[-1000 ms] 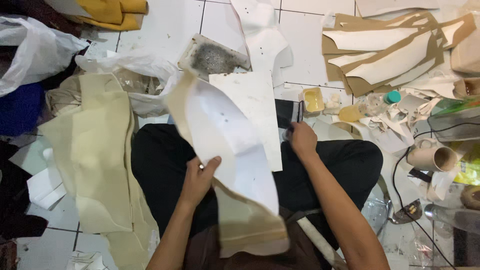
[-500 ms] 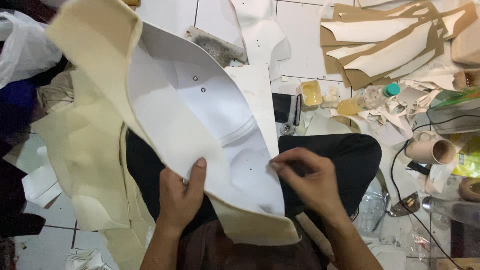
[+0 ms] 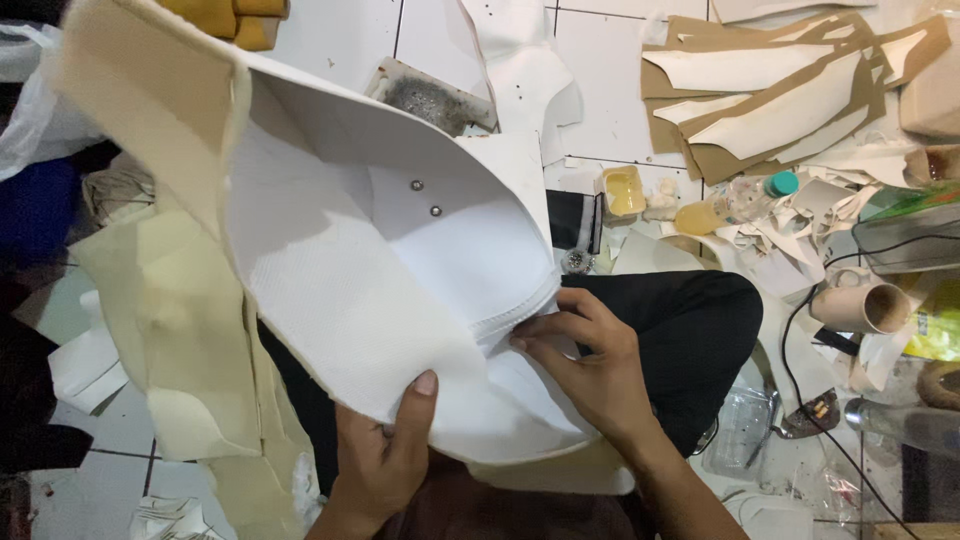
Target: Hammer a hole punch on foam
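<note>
A large curved white sheet with a cream foam backing [image 3: 340, 250] is held up over my lap; two small metal rivets show on its inner face. My left hand [image 3: 385, 460] grips its lower edge from underneath, thumb on the white side. My right hand [image 3: 590, 365] pinches the folded stitched edge of the sheet at its right side, fingertips pressed on the seam. My black-trousered legs [image 3: 690, 330] lie under the sheet.
Cream foam pieces [image 3: 190, 340] lie on the tiled floor at left. Brown and white cut patterns [image 3: 780, 95] sit top right. A yellow glue tub [image 3: 622, 190], a bottle [image 3: 730, 205], cardboard tubes [image 3: 860, 305], paper scraps and a black cable [image 3: 800, 350] crowd the right side.
The white sheet has been raised and curled open toward me, from hanging over my lap. My right hand moved from the floor items onto the sheet's folded edge; the left hand shifted along the lower edge.
</note>
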